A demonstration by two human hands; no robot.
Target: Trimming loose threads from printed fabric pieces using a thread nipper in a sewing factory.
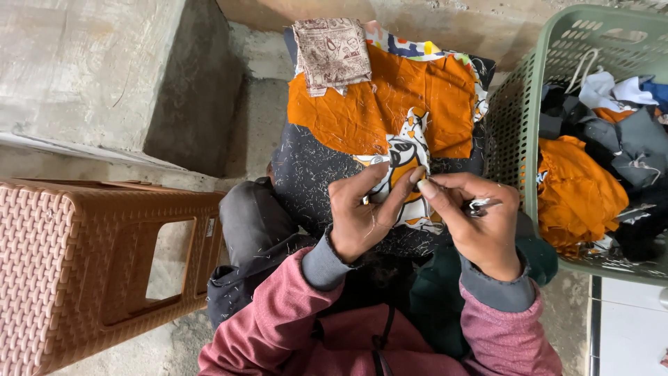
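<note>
A patchwork cloth (390, 104) of orange, dark speckled and printed pieces lies over my lap, covered in loose thread bits. My left hand (362, 216) pinches the white and orange printed patch (407, 157) near the middle of the cloth, thumb and fingers closed on its edge. My right hand (480, 223) meets it fingertip to fingertip on the same patch and also holds a small metal tool (481, 205), likely a thread cutter, in its palm. A folded brown patterned cloth (332, 50) rests on the far end of the patchwork.
A green plastic basket (518, 118) full of orange, dark and white fabric scraps stands at my right. A brown woven plastic stool (90, 257) stands at my left. Concrete step and floor lie beyond. A dark bag (243, 244) sits by my left knee.
</note>
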